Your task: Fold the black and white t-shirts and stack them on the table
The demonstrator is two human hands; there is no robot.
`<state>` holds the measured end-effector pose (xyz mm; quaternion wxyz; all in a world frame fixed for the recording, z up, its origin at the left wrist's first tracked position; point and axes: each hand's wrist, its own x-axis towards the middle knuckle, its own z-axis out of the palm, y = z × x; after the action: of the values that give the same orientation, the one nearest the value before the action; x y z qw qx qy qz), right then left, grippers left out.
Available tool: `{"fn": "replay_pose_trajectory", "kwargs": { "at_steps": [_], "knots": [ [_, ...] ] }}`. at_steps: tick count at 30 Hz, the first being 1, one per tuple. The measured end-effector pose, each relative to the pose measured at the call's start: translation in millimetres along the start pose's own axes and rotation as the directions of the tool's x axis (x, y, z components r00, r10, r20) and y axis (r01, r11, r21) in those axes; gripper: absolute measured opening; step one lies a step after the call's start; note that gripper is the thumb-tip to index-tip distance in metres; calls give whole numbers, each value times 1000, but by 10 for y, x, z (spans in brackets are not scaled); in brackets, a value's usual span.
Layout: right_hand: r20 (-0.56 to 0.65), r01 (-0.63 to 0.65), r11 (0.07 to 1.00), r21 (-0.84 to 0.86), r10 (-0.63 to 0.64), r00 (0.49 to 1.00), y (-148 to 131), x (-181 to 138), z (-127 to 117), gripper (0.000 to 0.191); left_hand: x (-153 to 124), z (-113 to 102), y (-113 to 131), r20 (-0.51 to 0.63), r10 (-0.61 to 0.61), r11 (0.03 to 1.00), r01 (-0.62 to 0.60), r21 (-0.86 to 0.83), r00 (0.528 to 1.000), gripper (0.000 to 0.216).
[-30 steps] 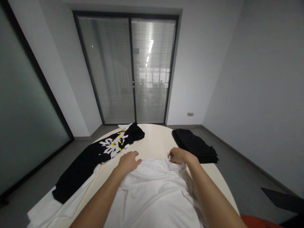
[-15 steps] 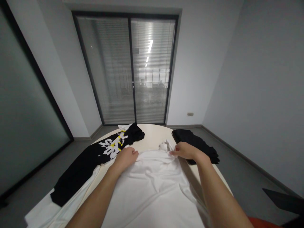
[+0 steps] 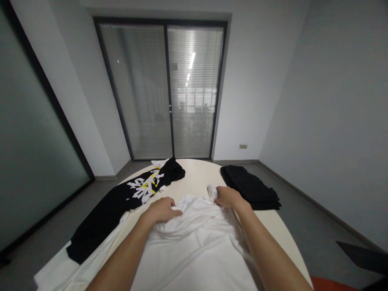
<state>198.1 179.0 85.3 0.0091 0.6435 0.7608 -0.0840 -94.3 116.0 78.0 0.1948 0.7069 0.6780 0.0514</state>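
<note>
A white shirt [image 3: 197, 246] lies spread and wrinkled on the table in front of me, its far end bunched up. My left hand [image 3: 163, 209] rests at the far left edge of the cloth, thumb stretched out and apart from the fingers. At the far right corner my right hand [image 3: 228, 198] is closed on the fabric, and a small crumpled bit of white cloth pokes out beyond its fingers. The fingertips of the right hand are partly hidden by the cloth.
A black garment with a white and yellow print [image 3: 121, 206] lies at the left over white cloth. Folded black clothing [image 3: 250, 188] is stacked at the right of the round, cream table [image 3: 197, 173]. A red-orange edge [image 3: 325, 284] shows at lower right.
My left hand has loosened from a pinch to spread thumb and fingers. Both hands have come slightly nearer, and the shirt's far edge has turned from fairly straight to bunched.
</note>
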Motion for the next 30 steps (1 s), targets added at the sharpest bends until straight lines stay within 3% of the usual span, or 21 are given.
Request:
{"fn": "replay_pose_trajectory", "kwargs": {
  "at_steps": [4, 8, 12, 15, 21, 26, 30],
  "knots": [
    [-6, -3, 996, 84, 4, 1000, 68, 28, -29, 34, 48, 35, -29, -32, -18, 1000, 18, -14, 999, 32],
    [-168, -36, 980, 194, 69, 983, 139, 70, -93, 31, 76, 55, -51, -26, 12, 998, -14, -55, 1000, 12],
    [-348, -43, 958, 282, 144, 926, 171, 72, -175, 30, 102, 30, -64, -121, -44, 996, 34, -86, 992, 20],
    [-407, -8, 948, 317, 144, 902, 178, 57, -201, 28, 102, 35, -68, -77, -34, 992, 24, -124, 996, 25],
    [-344, -37, 962, 272, 133, 930, 265, 72, -177, 31, 83, 112, -46, -14, 44, 975, -46, -220, 999, 10],
    [-238, 37, 937, 348, 51, 970, 404, 74, -230, 33, 181, 57, -78, -220, -60, 933, -23, -359, 974, 10],
    [-160, 173, 925, 339, -125, 979, 457, 18, -285, 33, 286, -50, -125, -413, -173, 864, -63, -499, 894, 18]
  ]
}}
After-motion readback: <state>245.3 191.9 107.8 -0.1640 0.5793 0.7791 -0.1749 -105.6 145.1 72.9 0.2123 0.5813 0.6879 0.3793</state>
